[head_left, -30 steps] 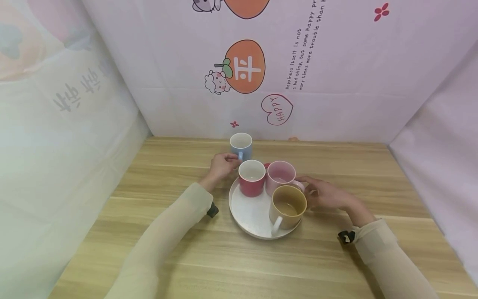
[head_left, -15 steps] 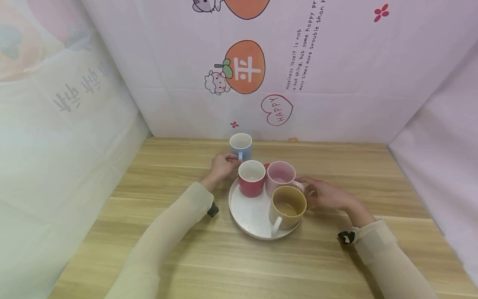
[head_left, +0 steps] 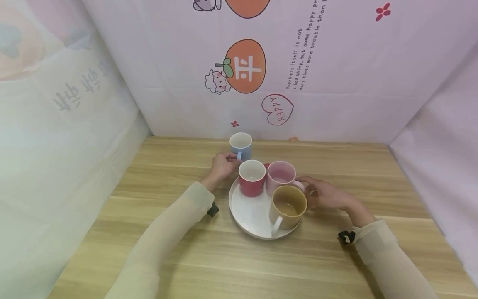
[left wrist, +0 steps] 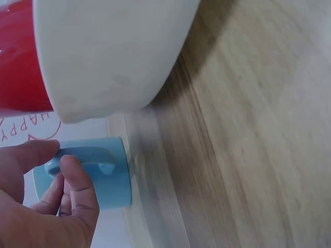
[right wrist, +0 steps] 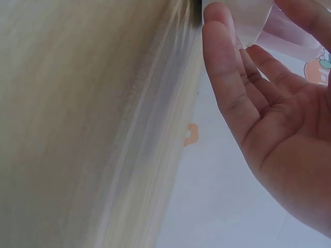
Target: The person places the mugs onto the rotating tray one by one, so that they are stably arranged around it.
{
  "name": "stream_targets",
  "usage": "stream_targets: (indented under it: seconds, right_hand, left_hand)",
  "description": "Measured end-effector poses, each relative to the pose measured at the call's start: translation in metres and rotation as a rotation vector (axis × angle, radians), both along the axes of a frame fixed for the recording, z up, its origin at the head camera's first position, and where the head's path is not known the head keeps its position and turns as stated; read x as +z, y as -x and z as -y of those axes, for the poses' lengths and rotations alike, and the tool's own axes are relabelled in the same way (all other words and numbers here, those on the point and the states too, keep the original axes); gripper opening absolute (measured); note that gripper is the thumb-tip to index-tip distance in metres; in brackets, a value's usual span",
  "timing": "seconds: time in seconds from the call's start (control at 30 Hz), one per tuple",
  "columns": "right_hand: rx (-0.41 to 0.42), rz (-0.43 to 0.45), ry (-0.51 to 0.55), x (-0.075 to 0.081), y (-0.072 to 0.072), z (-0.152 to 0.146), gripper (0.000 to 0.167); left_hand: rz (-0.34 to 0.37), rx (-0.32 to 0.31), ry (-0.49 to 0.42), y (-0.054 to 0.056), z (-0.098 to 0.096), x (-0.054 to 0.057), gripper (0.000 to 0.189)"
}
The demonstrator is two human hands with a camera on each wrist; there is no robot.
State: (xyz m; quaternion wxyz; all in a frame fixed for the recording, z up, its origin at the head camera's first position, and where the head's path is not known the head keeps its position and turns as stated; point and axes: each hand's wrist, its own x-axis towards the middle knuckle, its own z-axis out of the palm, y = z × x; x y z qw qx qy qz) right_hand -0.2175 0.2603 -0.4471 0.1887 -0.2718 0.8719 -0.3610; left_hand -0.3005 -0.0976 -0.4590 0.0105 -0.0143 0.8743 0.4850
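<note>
A light blue mug [head_left: 244, 146] stands on the table behind the round white tray [head_left: 250, 218]. My left hand [head_left: 223, 165] is at its handle; in the left wrist view the thumb and fingers pinch that handle [left wrist: 88, 153]. On the tray stand a red mug [head_left: 252, 187] with a white inside, a pink mug [head_left: 274, 185] and a mustard-yellow mug [head_left: 281, 216] with a white handle. My right hand [head_left: 325, 194] is at the tray's right side, by the pink mug's handle, its fingers loosely extended toward the rim. The yellow mug partly hides the pink one.
The wooden table [head_left: 261, 270] meets a printed white cloth backdrop [head_left: 336, 112] just behind the blue mug. More cloth hangs at the left and right sides. A black strap [head_left: 346, 237] is on the right wrist, and a black piece [head_left: 213, 209] shows at the left.
The blue mug's handle has shifted very slightly to the left with my left fingers on it. My right hand, the tray and its mugs stay in place.
</note>
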Motion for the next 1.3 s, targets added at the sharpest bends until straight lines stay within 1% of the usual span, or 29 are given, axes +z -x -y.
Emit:
stream_targets:
  seconds: [0.17, 0.37, 0.5, 0.6, 0.73, 0.87, 0.93, 1.03, 1.1, 1.3]
  right_hand:
    - [0.0, 0.005, 0.006, 0.0, 0.001, -0.001, 0.081]
    - [-0.001, 0.016, 0.009, 0.0, 0.001, -0.001, 0.082]
    - [-0.001, 0.027, 0.014, 0.001, 0.0, 0.0, 0.082]
    - [-0.002, 0.031, 0.015, 0.002, 0.0, 0.0, 0.083]
    - [-0.002, 0.022, 0.014, 0.002, 0.0, 0.0, 0.082]
    - [-0.003, 0.022, 0.016, 0.002, -0.001, -0.001, 0.081]
    - [-0.003, 0.023, 0.014, 0.003, -0.001, -0.001, 0.081]
    - [-0.002, 0.025, 0.014, 0.003, -0.001, 0.0, 0.081]
    - [-0.002, 0.025, 0.015, 0.003, -0.001, 0.0, 0.081]
    - [-0.006, 0.022, 0.013, 0.002, 0.0, -0.001, 0.081]
  left_hand:
    - [0.004, 0.006, -0.034, -0.001, 0.007, 0.001, 0.035]
    - [0.015, 0.012, -0.11, -0.002, 0.017, 0.004, 0.035]
    - [0.036, 0.018, -0.17, -0.001, 0.024, 0.005, 0.036]
    - [0.044, 0.036, -0.198, 0.001, 0.03, 0.006, 0.037]
    - [0.043, 0.063, -0.195, 0.003, 0.038, 0.005, 0.035]
    - [0.041, 0.059, -0.204, 0.004, 0.041, 0.003, 0.032]
    - [0.032, 0.053, -0.223, 0.005, 0.042, 0.001, 0.031]
    - [0.015, 0.057, -0.219, 0.007, 0.042, -0.001, 0.029]
    - [0.003, 0.063, -0.203, 0.008, 0.042, -0.002, 0.029]
    - [-0.043, 0.108, -0.137, 0.008, 0.043, -0.002, 0.028]
